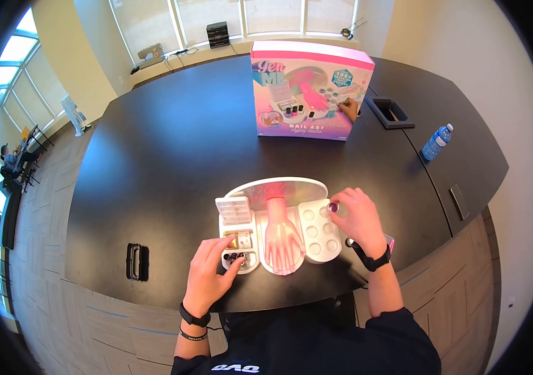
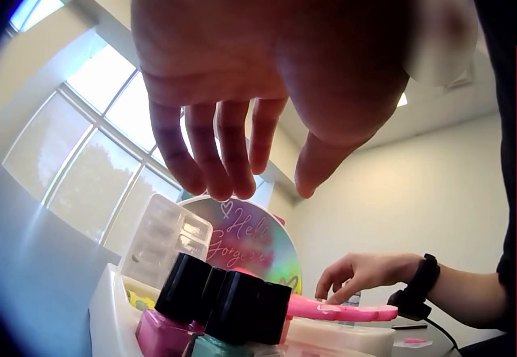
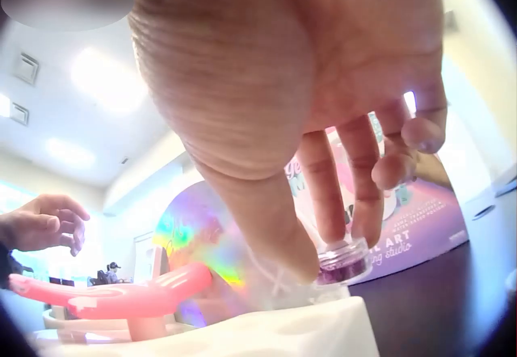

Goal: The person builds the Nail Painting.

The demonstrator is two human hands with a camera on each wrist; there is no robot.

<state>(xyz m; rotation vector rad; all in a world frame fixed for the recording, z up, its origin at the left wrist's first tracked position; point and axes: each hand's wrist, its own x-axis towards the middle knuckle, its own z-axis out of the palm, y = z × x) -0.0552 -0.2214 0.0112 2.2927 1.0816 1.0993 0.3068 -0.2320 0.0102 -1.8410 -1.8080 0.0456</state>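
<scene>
My right hand (image 1: 359,219) pinches a small clear jar of purple glitter (image 3: 343,263) between thumb and fingers. The jar is right at the far right corner of a white tray (image 1: 335,254) with several round wells. My left hand (image 1: 210,274) hangs over the white kit's left side, fingers loosely bent and holding nothing. Beneath it stand black-capped nail polish bottles (image 2: 246,312), among them a pink and a teal one. Between my hands lies a pink model hand (image 1: 283,240), palm down, before a rounded shiny panel (image 2: 271,248). A clear compartment case (image 1: 234,211) stands raised at the left.
The nail art box (image 1: 310,94) stands upright behind the kit. A water bottle (image 1: 437,142) and a phone (image 1: 459,202) are on the right side of the dark table (image 1: 173,169). A black eyeglass-like item (image 1: 134,261) lies at the left. Someone sits far left.
</scene>
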